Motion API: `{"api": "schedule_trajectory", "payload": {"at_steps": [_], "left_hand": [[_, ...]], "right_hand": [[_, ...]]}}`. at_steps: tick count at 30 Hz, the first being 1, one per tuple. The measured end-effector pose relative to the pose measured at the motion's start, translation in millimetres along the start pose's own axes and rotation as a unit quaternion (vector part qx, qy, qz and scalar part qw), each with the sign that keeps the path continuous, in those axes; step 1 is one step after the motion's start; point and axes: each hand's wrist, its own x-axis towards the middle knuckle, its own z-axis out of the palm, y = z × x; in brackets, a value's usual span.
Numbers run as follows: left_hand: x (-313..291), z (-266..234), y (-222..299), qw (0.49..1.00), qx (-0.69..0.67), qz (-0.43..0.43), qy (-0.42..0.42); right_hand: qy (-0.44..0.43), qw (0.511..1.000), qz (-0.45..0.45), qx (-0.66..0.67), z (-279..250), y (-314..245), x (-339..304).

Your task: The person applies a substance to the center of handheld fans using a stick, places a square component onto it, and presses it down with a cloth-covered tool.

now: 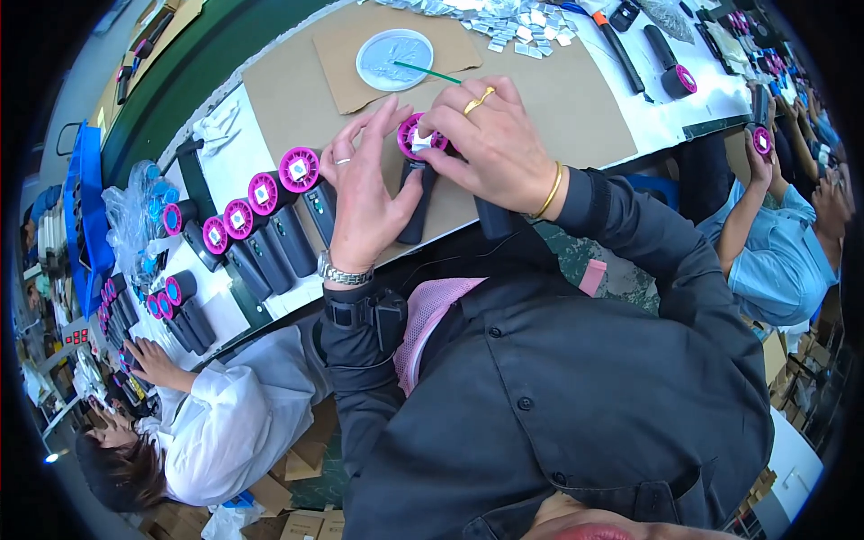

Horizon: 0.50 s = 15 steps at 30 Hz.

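A handheld fan-like device with a black handle [417, 205] and a round magenta head [405, 131] lies on the cardboard before me. My left hand [367, 184] steadies it from the left, thumb against the handle and fingers long beside the head. Thumb and fingers of my right hand [490, 144] pinch a small white square piece [420, 142] at the middle of the head; the fingers partly hide it. Another black handle [493, 218] lies under my right wrist. Beyond my hands, a round white dish [362, 63] holds grey paste, with a green stick [427, 71] resting in it.
Several similar devices [263, 193] with white squares in their heads stand in a row at left. Loose silver squares [526, 31] are heaped at the far edge. An orange-and-black tool [616, 52] lies at right. Co-workers sit at left [234, 423] and right [774, 243].
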Motion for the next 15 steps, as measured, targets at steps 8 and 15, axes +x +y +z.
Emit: {"api": "schedule_trajectory", "payload": {"at_steps": [8,15], "left_hand": [[4,3,-4,1.000,0.012,0.002,0.006],[5,3,-7,1.000,0.011,-0.001,0.013]], "right_hand": [[-0.014,0.998,-0.016,-0.065,5,6,1],[-0.026,0.998,0.061,-0.014,14,8,-3]]}}
